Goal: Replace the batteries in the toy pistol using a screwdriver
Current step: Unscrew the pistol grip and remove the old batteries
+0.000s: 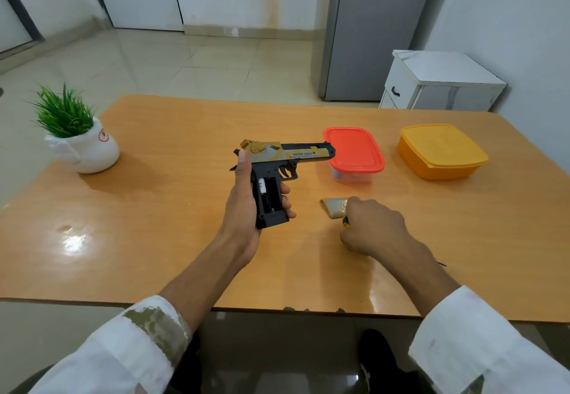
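My left hand (243,205) grips the black and gold toy pistol (277,159) by its handle, barrel pointing right, held above the table. The battery compartment (269,194) in the handle lies open, with a white battery end showing at its top. The gold-green compartment cover (334,207) lies on the table to the right of the pistol. My right hand (374,228) rests on the table just beside the cover, fingers curled over the screwdriver (346,221). Only the tool's black and yellow end shows at my knuckles; a thin dark tip pokes out behind my wrist.
A clear box with a red lid (354,150) stands right behind the pistol's muzzle. An orange lidded box (441,151) sits further right. A potted green plant (81,141) stands at the table's left. The wooden table (154,224) has its front edge near my forearms.
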